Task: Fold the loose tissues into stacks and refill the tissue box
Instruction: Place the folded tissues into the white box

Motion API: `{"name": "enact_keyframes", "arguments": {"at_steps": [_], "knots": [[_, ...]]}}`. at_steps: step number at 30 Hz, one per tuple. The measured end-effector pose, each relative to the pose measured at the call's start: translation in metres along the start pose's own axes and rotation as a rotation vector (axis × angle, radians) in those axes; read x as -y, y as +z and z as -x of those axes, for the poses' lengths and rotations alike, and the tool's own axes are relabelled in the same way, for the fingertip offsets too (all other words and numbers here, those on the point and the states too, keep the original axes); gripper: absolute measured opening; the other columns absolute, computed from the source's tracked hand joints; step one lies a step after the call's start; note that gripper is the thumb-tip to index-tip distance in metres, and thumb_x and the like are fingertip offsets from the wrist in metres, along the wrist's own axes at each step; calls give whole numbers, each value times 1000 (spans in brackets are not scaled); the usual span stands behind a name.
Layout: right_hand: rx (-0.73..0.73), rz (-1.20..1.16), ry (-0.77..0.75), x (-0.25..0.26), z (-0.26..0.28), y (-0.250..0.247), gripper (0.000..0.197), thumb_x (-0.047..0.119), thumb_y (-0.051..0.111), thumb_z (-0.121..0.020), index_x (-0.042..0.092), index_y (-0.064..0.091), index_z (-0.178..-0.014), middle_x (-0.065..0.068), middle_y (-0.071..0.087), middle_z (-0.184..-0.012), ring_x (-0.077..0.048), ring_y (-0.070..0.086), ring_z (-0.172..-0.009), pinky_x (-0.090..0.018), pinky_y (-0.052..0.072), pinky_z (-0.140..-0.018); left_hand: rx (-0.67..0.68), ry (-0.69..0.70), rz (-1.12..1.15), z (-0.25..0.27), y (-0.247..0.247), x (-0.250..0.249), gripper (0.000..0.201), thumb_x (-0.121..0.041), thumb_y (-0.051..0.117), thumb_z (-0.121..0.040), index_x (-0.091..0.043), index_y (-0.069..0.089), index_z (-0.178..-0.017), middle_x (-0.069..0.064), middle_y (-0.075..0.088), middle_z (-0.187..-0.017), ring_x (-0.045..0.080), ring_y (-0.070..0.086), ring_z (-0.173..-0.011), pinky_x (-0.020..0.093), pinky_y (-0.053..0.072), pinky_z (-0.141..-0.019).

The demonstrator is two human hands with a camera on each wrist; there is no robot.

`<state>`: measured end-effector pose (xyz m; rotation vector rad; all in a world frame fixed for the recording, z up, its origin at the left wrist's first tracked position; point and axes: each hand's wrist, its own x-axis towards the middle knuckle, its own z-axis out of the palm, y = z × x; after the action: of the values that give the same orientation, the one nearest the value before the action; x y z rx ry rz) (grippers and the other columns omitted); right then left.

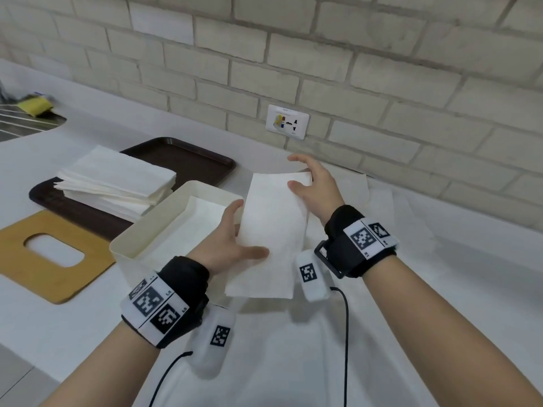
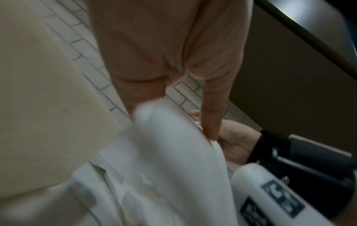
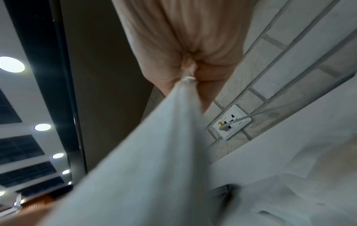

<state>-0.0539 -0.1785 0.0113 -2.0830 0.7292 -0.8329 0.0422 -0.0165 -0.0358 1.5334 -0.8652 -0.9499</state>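
Note:
A folded stack of white tissues [image 1: 273,230] is held in the air between both hands, just right of the cream tissue box [image 1: 138,233]. My left hand [image 1: 235,245] grips its near left edge, thumb on top. My right hand [image 1: 311,183] pinches its far right corner, and in the right wrist view the tissue stack [image 3: 150,160] runs up into the pinch. The box stands without its lid, with white tissues [image 1: 202,218] lying inside. In the left wrist view the tissue stack [image 2: 173,152] is blurred beside the box wall [image 2: 38,107].
A taller pile of folded tissues [image 1: 117,183] lies on a dark brown tray [image 1: 188,160] at the left. The wooden box lid [image 1: 44,257] with an oval slot lies near the left edge. Loose tissue sheets [image 1: 382,207] cover the counter right. A wall socket [image 1: 288,121] sits behind.

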Motion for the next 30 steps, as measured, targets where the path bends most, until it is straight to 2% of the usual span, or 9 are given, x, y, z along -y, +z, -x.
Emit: {"name": "enact_keyframes", "arguments": {"at_steps": [3, 5, 8, 11, 14, 18, 23, 27, 30], "knots": [[80, 25, -35, 4, -8, 11, 27, -2, 50, -87, 21, 61, -93, 11, 58, -104, -6, 51, -99, -4, 36, -77, 2, 48, 41, 8, -22, -6, 84, -14, 81, -53, -57, 41, -112, 6, 68, -104, 23, 67, -93, 42, 55, -81], [133, 44, -24, 9, -14, 18, 24, 0, 49, -88, 19, 65, -86, 6, 62, -102, -2, 55, -96, -9, 38, -78, -27, 77, 22, 15, -36, -14, 55, -8, 80, -63, -40, 60, -102, 5, 70, -96, 18, 68, -81, 34, 57, -73], [222, 98, -56, 23, -26, 26, 24, -1, 53, -86, 15, 66, -98, 0, 62, -114, 3, 55, -95, -16, 39, -86, -69, 81, -42, 21, -56, -21, 16, -8, 68, -81, -19, 68, -91, -7, 69, -92, 2, 64, -68, 14, 50, -61], [286, 192, -106, 37, -41, 36, 30, -1, 59, -81, 13, 62, -108, -4, 54, -126, -16, 49, -115, -21, 36, -96, -87, 52, -52, 25, -80, -25, 25, -13, 76, -75, -25, 69, -96, -11, 72, -95, 3, 65, -79, 19, 49, -76], [306, 321, -143, 43, -56, 53, 40, 0, 62, -79, 10, 57, -117, -5, 46, -131, -18, 44, -119, -13, 30, -83, -173, 21, -57, 24, -100, -24, 38, -7, 75, -74, -24, 66, -106, 3, 68, -110, 21, 64, -92, 36, 50, -87], [401, 525, -166, 35, -61, 90, 47, -7, 57, -80, 7, 50, -124, -7, 41, -134, -21, 42, -122, -9, 26, -80, -291, -25, -432, 12, -115, -6, 45, -6, 71, -77, -24, 59, -117, -2, 57, -119, 15, 56, -97, 26, 44, -83], [631, 768, -139, 17, -53, 128, 45, -7, 49, -85, 7, 49, -128, -10, 39, -136, -26, 42, -123, -25, 32, -99, -201, -214, -825, 0, -116, 19, 57, -16, 72, -77, -22, 49, -129, 3, 44, -136, 18, 47, -113, 22, 36, -87], [742, 990, -93, 13, -52, 144, 42, -4, 42, -89, 3, 48, -130, -12, 41, -138, -29, 43, -125, -34, 36, -105, -85, -305, -1005, -6, -109, 25, 63, -15, 70, -78, -18, 43, -134, 1, 41, -134, 20, 43, -120, 26, 39, -94], [805, 1083, -45, 14, -55, 153, 38, 3, 43, -93, 3, 48, -131, -13, 45, -138, -28, 46, -125, -33, 38, -104, -36, -360, -1076, -8, -107, 25, 63, -17, 73, -76, -18, 45, -132, 2, 43, -129, 20, 44, -118, 25, 40, -86]]}}
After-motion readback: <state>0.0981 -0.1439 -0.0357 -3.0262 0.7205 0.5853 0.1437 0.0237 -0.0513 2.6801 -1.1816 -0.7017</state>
